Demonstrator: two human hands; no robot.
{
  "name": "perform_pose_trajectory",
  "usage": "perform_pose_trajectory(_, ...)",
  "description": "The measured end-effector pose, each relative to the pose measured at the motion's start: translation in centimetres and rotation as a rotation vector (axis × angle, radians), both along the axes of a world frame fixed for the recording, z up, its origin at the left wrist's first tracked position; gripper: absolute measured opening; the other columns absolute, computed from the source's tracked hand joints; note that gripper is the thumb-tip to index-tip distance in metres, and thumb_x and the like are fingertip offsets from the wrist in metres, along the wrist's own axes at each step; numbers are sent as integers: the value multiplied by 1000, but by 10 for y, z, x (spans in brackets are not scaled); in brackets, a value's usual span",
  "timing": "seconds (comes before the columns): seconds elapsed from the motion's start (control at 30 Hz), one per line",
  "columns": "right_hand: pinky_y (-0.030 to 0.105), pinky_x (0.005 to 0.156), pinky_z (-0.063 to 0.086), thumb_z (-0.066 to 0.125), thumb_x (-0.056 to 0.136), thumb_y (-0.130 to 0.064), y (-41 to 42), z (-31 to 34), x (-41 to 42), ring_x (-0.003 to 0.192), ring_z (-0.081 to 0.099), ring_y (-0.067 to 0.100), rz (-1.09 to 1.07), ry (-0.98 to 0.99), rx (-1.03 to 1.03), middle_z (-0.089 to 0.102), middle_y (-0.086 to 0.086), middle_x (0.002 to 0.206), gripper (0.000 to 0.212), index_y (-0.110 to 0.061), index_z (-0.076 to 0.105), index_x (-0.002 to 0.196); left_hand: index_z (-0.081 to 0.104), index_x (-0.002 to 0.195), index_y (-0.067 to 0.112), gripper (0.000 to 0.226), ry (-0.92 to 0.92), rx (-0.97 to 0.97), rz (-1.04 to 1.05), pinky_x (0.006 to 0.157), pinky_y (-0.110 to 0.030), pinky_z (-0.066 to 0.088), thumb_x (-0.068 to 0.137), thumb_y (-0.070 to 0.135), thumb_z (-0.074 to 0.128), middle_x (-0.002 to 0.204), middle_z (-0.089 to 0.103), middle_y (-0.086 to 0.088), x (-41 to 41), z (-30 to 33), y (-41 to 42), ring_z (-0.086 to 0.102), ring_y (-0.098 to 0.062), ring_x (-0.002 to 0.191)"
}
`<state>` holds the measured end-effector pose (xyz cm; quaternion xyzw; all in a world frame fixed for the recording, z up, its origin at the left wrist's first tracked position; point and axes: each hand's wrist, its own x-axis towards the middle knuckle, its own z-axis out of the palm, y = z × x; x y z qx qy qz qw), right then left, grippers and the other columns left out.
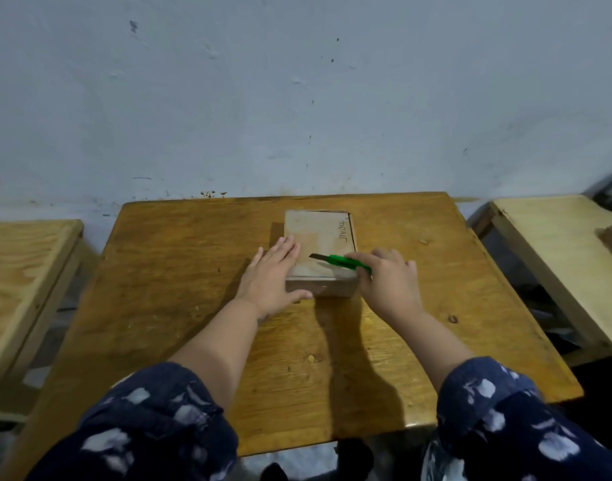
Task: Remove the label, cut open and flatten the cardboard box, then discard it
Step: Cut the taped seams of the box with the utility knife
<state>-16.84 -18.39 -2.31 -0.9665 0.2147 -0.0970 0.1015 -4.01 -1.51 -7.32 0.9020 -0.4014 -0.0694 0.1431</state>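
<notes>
Sitting flat on the far middle of the wooden table [179,272] is the cardboard box [320,244], a shallow brown one with some handwriting along its right edge on top. Left hand [273,276] is spread open, palm down, pressing on the box's near-left corner, fingers lying over the top and thumb running along the near side, so it's pinning the thing down rather than grabbing it. Right hand [387,282] is closed around the green utility knife [346,262], just beside the box's near-right corner. Blade is out and pointing left and a bit away, over the near part of the box top; can't really tell if the tip is actually touching the cardboard or just above it. Both sleeves are dark blue with pale blotches, pushed up the forearms. Lighter wooden tables sit off to the left [23,251] and right [554,237], with a scuffed pale blue wall [297,98] right behind.
</notes>
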Motion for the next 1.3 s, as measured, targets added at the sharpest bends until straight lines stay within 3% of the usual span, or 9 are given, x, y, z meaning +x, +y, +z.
perform_pose_trajectory(0.13, 32, 72, 20, 47, 96, -22, 8, -9, -14, 99, 48, 19, 109, -16, -65, 62, -8, 109, 36, -38, 59, 125, 14, 152, 23, 87, -3, -70, -2, 117, -33, 0, 85, 50, 62, 160, 6, 8, 4, -1, 6, 5, -7, 147)
perform_pose_trajectory(0.53, 36, 70, 30, 59, 87, -15, 18, -6, 7, 87, 54, 27, 259, -58, -226, 64, -2, 92, 33, -34, 68, 113, 16, 152, 22, 93, 13, -85, 53, 118, -34, 4, 80, 42, 71, 160, 10, 8, 2, -3, 2, 8, -8, 147)
perform_pose_trajectory(0.67, 38, 75, 30, 60, 86, -16, 17, -2, 8, 94, 52, 27, 272, 5, -300, 62, 0, 97, 39, -35, 63, 120, 14, 153, 20, 92, -14, -54, 48, 118, -34, 2, 82, 40, 69, 161, 7, 6, 0, -2, 1, 7, -9, 147)
perform_pose_trajectory(0.8, 39, 82, 30, 48, 90, -14, 1, 6, -2, 103, 46, 23, 266, 92, -325, 58, -2, 107, 50, -39, 50, 133, 11, 153, 19, 90, -60, -9, 36, 118, -35, 1, 85, 42, 65, 161, 6, 4, -1, -2, 2, 5, -10, 147)
perform_pose_trajectory(1.03, 39, 85, 24, 46, 89, -9, -45, 7, -37, 103, 45, 24, 134, 187, -403, 55, -2, 104, 47, -36, 57, 127, 10, 153, 17, 89, -43, 16, 28, 120, -35, 2, 87, 40, 64, 162, 5, 2, -2, 3, 1, 5, -11, 148)
perform_pose_trajectory(1.13, 39, 86, 26, 42, 95, -13, -68, 8, -58, 105, 43, 22, 28, 271, -335, 56, -4, 108, 44, -39, 55, 128, 9, 153, 17, 89, -51, 31, 34, 120, -36, 2, 87, 41, 64, 162, 4, 2, -2, 4, 0, 4, -11, 148)
perform_pose_trajectory(1.3, 42, 85, 29, 41, 98, -18, -67, 13, -64, 105, 46, 23, -111, 127, -95, 60, -3, 111, 38, -36, 57, 127, 7, 153, 15, 87, -65, 40, 40, 121, -38, 1, 90, 55, 52, 162, 2, 1, -8, 1, -2, 3, -13, 148)
